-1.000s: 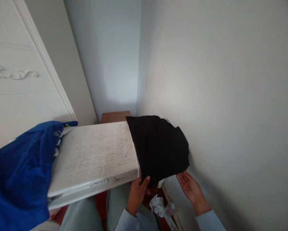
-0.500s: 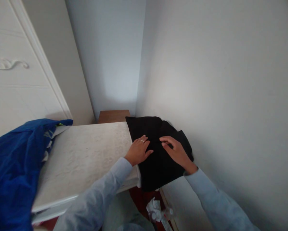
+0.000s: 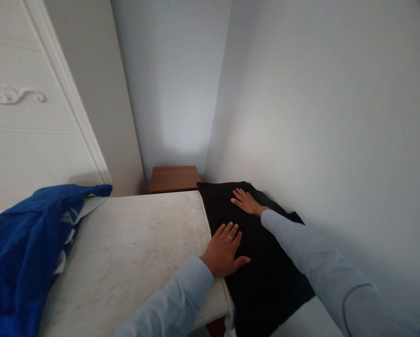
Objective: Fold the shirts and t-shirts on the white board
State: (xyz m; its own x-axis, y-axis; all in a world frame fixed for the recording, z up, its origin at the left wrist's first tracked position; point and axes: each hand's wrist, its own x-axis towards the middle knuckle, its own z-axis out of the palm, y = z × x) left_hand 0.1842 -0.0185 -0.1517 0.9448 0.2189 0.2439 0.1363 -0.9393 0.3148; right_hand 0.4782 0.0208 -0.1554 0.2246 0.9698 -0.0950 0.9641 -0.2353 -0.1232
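A blue cloth (image 3: 24, 252) lies bunched over the left end of the white, stained desk (image 3: 133, 243), next to a white cabinet (image 3: 73, 93) with a carved ornament (image 3: 15, 96). Past the desk's far edge, a brown wooden top (image 3: 175, 179) sits in the corner, and the pale wall (image 3: 318, 117) closes off the right side. The black cloth (image 3: 266, 276) covers the right end of the desk, its far side close to the wall and its near part reaching past the desk's near corner.

The left hand (image 3: 224, 250) is open, palm down with fingers spread, and lies across the black cloth's left edge. The right hand (image 3: 248, 202) is open too, flat on the cloth farther back, with its forearm between the left hand and the wall. Between the blue cloth and the black cloth, the desk's middle stretch is bare, giving open room to the left
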